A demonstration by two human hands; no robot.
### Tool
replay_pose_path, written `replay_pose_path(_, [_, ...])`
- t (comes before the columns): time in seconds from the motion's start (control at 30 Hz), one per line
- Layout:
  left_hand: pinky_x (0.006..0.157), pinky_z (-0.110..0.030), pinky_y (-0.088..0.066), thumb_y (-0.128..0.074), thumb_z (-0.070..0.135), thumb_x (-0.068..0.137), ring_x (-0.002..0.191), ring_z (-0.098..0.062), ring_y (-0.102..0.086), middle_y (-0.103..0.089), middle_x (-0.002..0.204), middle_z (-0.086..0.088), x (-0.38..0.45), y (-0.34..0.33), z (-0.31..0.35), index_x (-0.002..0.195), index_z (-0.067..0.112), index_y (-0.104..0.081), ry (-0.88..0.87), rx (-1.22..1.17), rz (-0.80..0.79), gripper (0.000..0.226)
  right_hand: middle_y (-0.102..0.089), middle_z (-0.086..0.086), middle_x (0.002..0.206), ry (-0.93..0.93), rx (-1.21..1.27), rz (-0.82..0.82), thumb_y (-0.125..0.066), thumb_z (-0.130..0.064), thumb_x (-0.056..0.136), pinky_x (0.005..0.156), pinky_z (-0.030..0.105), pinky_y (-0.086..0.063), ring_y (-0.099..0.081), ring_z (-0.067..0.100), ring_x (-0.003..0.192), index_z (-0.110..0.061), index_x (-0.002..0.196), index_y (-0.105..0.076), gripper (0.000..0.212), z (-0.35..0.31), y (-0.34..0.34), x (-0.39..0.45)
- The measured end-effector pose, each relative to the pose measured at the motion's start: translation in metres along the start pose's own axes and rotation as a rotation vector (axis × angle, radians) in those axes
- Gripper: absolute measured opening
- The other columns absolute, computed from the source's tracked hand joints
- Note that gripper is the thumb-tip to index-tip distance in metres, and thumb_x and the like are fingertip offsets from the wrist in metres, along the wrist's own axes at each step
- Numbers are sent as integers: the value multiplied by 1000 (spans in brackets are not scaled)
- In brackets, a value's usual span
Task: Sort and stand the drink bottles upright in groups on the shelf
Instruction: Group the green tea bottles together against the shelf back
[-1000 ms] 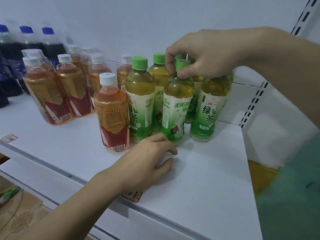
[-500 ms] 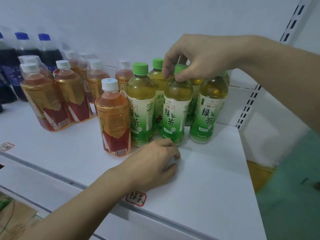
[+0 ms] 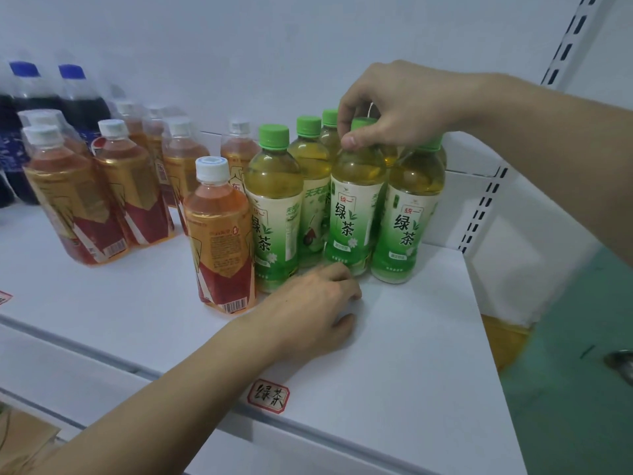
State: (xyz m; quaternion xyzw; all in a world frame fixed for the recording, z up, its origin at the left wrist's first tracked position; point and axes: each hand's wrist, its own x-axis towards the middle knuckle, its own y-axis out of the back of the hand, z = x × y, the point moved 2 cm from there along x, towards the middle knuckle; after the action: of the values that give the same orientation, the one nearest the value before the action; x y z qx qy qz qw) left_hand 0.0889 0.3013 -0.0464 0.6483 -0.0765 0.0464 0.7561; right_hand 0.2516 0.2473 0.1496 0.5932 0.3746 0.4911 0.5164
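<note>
Several green tea bottles with green caps stand upright in a cluster on the white shelf (image 3: pixel 411 337). My right hand (image 3: pixel 394 104) pinches the cap of the front middle green tea bottle (image 3: pixel 354 214), whose label faces me. My left hand (image 3: pixel 308 313) rests on the shelf by that bottle's base, fingers loosely curled, a fingertip near the base. A red tea bottle with a white cap (image 3: pixel 221 241) stands against the leftmost green tea bottle (image 3: pixel 274 214). Another green tea bottle (image 3: pixel 407 221) stands at the right of the cluster.
More red tea bottles (image 3: pixel 75 200) stand at the left, with dark cola bottles with blue caps (image 3: pixel 73 97) behind them. A red-bordered label sticker (image 3: pixel 269 395) sits on the shelf's front edge. The slotted upright (image 3: pixel 483 207) bounds the shelf at the right.
The bottle under my right hand has turned so its label faces me. My left hand stays by its base. The camera has shifted slightly.
</note>
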Motion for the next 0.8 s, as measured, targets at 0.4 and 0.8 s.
replay_pose_path(0.4, [95,-41,-47,-52,33,94,116,-25,-44,-47,129,-1,20,-13,-2,127,21,-56,64,-50,12,35,-68,-12,99,-45,-5,-48,-71,-45,90,68,25,-41,-58,2,87,-54,82,-68,12,17,-5,9])
replay_pose_path(0.8, [104,-44,-40,-49,37,97,127,-28,-40,-47,136,3,16,-22,-7,133,27,-53,85,-75,53,38,-62,-18,99,-31,-66,-132,-70,-43,92,75,31,-39,-52,-4,84,-49,87,-68,8,13,-1,7])
